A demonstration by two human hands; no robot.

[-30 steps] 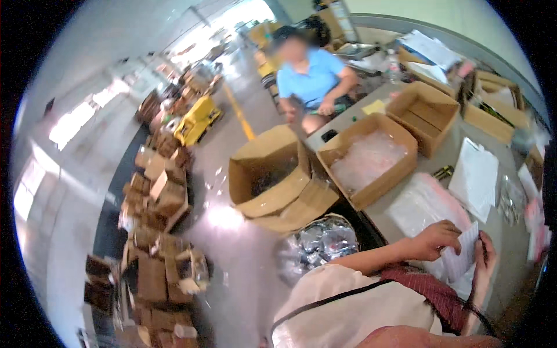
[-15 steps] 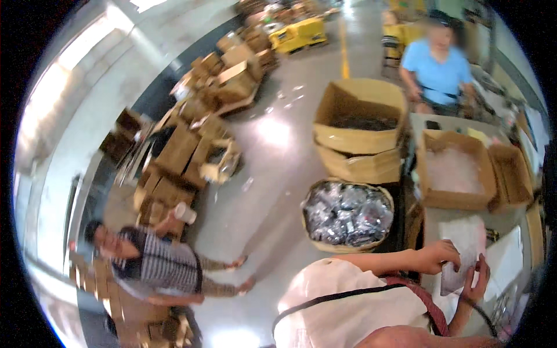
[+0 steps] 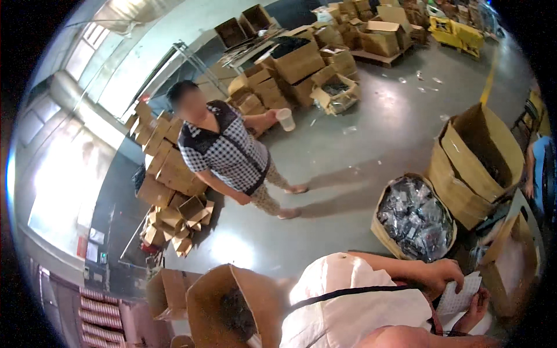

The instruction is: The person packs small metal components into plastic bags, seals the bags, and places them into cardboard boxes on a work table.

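A white printed sheet [image 3: 461,294] is between my two hands at the lower right. My left hand [image 3: 445,275] is closed on its upper left part, fingers bent over the paper. My right hand [image 3: 474,313] has its fingers against the lower right edge, gripping it from the other side. The sheet is tilted, and part of it is hidden behind my left hand. Beyond my hands stands an open carton [image 3: 510,261] with pale contents.
A round-mouthed carton [image 3: 380,223] of clear-bagged dark items and a tall carton [image 3: 458,185] stand beyond my left arm. A person [image 3: 223,148] holding a clear plastic cup [image 3: 285,119] stands on the floor. Another open carton [image 3: 214,296] is behind me. Stacked boxes [image 3: 174,168] line the wall.
My view has swung left, so the scene has shifted rightward and the blue-shirted person is at the right rim. The standing person appears more upright. Both hands still hold the sheet.
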